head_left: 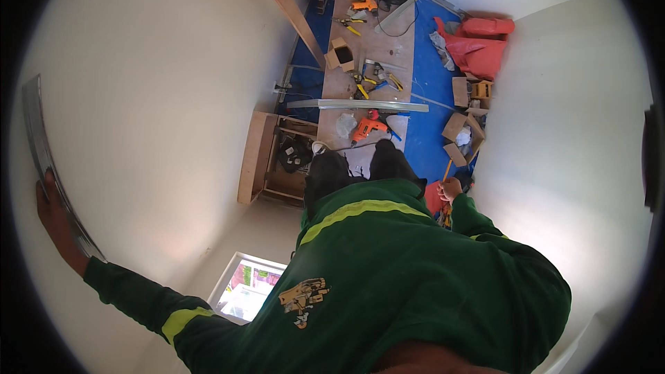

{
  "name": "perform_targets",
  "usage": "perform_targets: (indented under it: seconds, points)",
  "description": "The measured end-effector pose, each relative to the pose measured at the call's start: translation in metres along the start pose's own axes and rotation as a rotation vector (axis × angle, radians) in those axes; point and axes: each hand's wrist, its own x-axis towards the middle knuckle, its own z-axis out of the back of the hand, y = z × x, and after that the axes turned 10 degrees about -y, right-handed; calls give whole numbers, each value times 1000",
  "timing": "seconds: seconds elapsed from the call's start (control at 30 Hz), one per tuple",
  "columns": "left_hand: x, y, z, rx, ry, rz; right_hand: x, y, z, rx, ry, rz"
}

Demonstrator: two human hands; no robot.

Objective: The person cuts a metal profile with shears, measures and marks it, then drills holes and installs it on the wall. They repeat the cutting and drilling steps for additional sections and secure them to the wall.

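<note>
Apparently no legible lettering or numbers.

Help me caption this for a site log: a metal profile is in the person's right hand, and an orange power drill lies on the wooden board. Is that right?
Not quite. The head view shows the metal profile in the person's left hand, not the right hand. The orange power drill does lie on the wooden board.

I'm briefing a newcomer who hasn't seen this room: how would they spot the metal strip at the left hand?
Start with the pale wall filling the left of the picture. Near its outer edge, the left hand grips the metal strip, long, shiny and grey. Unlike the similar metal bar lying across the wooden board, this one is held in a hand.
</note>
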Motion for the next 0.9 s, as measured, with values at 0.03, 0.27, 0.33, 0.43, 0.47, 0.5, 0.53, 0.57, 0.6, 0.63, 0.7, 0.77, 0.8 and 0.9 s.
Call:
perform_targets:
  seconds: [0.03,0.27,0.33,0.43,0.47,0.5,0.53,0.57,0.6,0.63,0.7,0.77,0.8,0.9]
  points:
    - [1,-3,3,-31,36,-23,-11,-2,-5,-19,-33,0]
    - [-12,-18,3,31,-50,-142,14,18,-36,-61,143,40]
    - [-18,-18,3,85,-82,-175,32,46,-50,-140,114,245]
    - [-26,-22,13,115,-61,-260,54,113,-71,20,139,242]
    - [-30,-27,15,6,-65,-276,59,135,-80,54,142,321]
    - [-30,-35,18,-8,-41,-260,64,154,-88,64,102,356]
    - [-31,-43,24,-8,10,-183,67,179,-100,110,114,426]
    - [-31,-53,28,-57,36,-165,69,199,-110,156,123,492]
    - [-33,-65,33,-62,-6,-227,70,213,-121,190,117,510]
    - [-35,-80,38,-68,-57,-294,69,226,-130,202,128,642]
    - [-35,-110,62,44,-48,-313,65,256,-162,155,108,766]
    - [-30,-150,85,-46,-274,-584,56,285,-181,27,47,809]
    - [-26,-173,101,44,-347,-634,48,303,-195,10,91,840]
    - [4,-252,150,321,-592,-800,12,363,-235,46,160,996]
